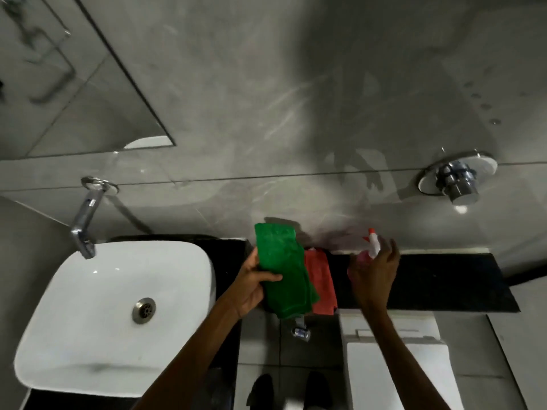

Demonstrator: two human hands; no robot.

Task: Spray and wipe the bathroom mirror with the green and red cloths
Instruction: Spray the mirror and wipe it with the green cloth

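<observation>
My left hand (pixel 254 284) grips a folded green cloth (pixel 282 270) and holds it raised over the black counter (pixel 444 279). Just right of it the red cloth (pixel 321 287) lies flat on the counter, partly covered by the green one. My right hand (pixel 374 272) is wrapped around a spray bottle (pixel 373 244) of pink liquid with a white head and a red nozzle, standing on the counter against the wall. The mirror (pixel 88 93) hangs at the upper left above the basin; only its lower right corner shows.
A white basin (pixel 118 315) with a chrome wall tap (pixel 85 220) sits at the left. A chrome flush button (pixel 457 180) is on the grey tiled wall at the right. Below the counter stands a white toilet (pixel 396 365). My shoes show on the floor.
</observation>
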